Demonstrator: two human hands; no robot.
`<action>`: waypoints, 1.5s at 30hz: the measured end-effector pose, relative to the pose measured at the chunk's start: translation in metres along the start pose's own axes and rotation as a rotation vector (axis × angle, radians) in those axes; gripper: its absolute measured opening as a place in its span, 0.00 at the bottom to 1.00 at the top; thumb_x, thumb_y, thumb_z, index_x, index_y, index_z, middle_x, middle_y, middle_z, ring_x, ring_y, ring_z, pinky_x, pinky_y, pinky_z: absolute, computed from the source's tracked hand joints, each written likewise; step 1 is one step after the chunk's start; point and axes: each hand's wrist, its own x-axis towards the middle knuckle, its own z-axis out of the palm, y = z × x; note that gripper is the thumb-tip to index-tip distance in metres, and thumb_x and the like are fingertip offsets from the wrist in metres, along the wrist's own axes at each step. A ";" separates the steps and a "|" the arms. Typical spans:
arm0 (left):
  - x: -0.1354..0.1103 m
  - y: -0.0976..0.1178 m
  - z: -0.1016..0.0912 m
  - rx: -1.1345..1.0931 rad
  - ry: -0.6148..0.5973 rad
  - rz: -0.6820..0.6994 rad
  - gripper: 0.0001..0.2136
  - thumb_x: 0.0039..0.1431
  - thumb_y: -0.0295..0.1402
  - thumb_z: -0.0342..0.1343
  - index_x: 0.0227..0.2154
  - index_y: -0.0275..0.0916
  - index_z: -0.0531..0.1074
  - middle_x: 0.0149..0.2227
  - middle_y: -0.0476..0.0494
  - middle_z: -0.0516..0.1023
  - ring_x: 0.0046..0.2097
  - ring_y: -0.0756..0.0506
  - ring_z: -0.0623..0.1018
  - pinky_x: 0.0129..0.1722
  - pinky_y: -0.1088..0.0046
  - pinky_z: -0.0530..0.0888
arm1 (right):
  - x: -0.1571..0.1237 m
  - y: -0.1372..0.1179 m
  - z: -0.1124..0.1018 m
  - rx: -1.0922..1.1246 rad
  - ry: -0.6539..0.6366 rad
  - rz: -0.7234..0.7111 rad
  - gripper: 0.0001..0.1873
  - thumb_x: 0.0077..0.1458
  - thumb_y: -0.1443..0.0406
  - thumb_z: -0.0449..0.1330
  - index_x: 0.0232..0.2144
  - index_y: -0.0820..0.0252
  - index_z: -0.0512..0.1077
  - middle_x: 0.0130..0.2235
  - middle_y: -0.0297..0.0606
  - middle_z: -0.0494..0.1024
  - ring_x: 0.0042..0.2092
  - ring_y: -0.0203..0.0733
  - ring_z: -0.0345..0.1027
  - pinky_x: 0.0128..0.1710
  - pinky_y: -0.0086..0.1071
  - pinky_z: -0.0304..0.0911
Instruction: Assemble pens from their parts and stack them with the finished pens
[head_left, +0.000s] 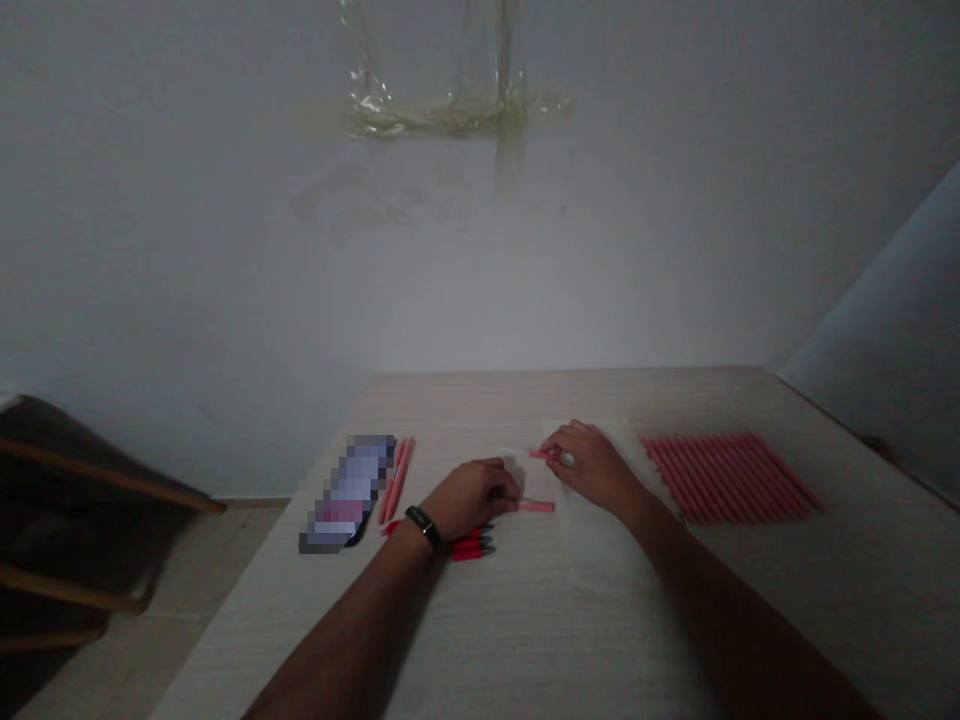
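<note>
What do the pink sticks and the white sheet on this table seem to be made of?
The pink sticks look like plastic or wax: even colour, soft sheen, straight sides, though the dim picture leaves it open. The white sheet looks like thin paper or tissue: matte, flat, faintly see-through.

Short pink stick (pixel 537 506) at edge of white paper (pixel 600 545), 2nd pink stick (pixel 538 454) approx parallel above

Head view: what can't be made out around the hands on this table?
Head view, pixelated object beside the pink sticks: mosaic blur hides what it is.
Head view, left hand: it hides whether it grips the pink stick at its fingers.
Head view, right hand: it covers one end of the other pink stick.
Head view, red-capped pens: the left hand covers them, so they can't be counted.
</note>
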 end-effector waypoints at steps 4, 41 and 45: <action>-0.001 0.002 -0.006 0.023 0.049 -0.034 0.05 0.60 0.30 0.57 0.36 0.41 0.78 0.39 0.45 0.79 0.40 0.46 0.76 0.40 0.74 0.69 | -0.001 0.002 -0.002 0.004 0.013 0.010 0.08 0.54 0.74 0.63 0.35 0.57 0.75 0.36 0.36 0.78 0.41 0.44 0.67 0.43 0.36 0.58; -0.004 -0.015 -0.012 0.104 0.358 -0.258 0.06 0.62 0.31 0.55 0.37 0.41 0.77 0.36 0.44 0.81 0.37 0.46 0.77 0.36 0.74 0.68 | -0.002 0.017 -0.010 -0.038 0.130 0.024 0.07 0.56 0.72 0.63 0.35 0.56 0.77 0.37 0.39 0.76 0.42 0.47 0.66 0.46 0.40 0.60; -0.004 -0.018 -0.010 0.111 0.370 -0.245 0.06 0.62 0.30 0.55 0.37 0.42 0.78 0.36 0.44 0.80 0.38 0.45 0.77 0.38 0.73 0.69 | -0.002 0.015 -0.012 -0.044 0.106 0.033 0.08 0.56 0.72 0.63 0.36 0.56 0.78 0.37 0.40 0.75 0.43 0.48 0.65 0.46 0.42 0.60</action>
